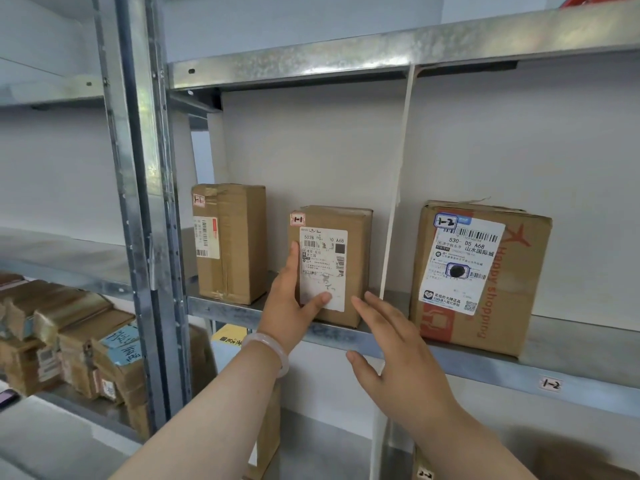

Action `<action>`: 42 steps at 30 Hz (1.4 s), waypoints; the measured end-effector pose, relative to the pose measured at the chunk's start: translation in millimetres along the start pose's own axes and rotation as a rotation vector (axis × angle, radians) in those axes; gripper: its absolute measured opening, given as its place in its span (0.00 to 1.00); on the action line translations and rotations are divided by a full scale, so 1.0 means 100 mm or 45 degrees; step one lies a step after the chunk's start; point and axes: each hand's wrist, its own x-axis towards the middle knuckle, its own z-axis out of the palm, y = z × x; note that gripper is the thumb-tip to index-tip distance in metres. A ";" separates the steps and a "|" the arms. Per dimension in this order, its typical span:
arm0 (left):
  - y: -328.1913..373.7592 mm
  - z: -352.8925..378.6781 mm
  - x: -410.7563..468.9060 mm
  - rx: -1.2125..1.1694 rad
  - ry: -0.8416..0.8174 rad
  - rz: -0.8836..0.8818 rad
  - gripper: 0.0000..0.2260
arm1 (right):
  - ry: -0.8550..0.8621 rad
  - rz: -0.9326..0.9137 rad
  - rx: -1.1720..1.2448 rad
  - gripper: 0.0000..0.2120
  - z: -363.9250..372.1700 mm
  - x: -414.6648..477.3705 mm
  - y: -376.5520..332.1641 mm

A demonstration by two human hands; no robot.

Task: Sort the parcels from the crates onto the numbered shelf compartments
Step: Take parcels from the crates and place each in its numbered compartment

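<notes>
A brown parcel marked 1-1 [356, 237] stands upright on the metal shelf [346, 336], left of a white divider strip [394, 188]. My left hand [291, 306] holds its left edge, fingers up along the side and thumb pressed on the white label. My right hand [391, 344] hovers open just in front of the parcel's lower right corner, touching nothing. Another parcel marked 1-1 [230, 242] stands further left in the same compartment. A larger box marked 1-2 [481, 275] stands right of the divider, above a 1-2 shelf tag [550, 384].
A galvanised upright post [145, 209] borders the compartment on the left. Beyond it, a lower shelf carries several taped brown parcels [69, 334]. More boxes show below, one marked 1-2 [426, 474]. A red crate corner [599, 0] sits on the top shelf.
</notes>
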 end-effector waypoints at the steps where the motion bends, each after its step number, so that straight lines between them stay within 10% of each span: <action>1: 0.03 -0.02 -0.03 0.026 0.019 -0.001 0.45 | 0.009 -0.007 0.006 0.34 0.01 -0.01 -0.01; 22: 1.29 -1.33 -3.99 1.757 0.403 -0.461 0.29 | -0.726 -0.872 0.533 0.37 0.50 -1.50 -1.60; 42: 4.37 -1.56 -7.68 2.170 0.876 -1.498 0.28 | -0.861 -1.580 1.171 0.35 -1.23 -4.25 -4.30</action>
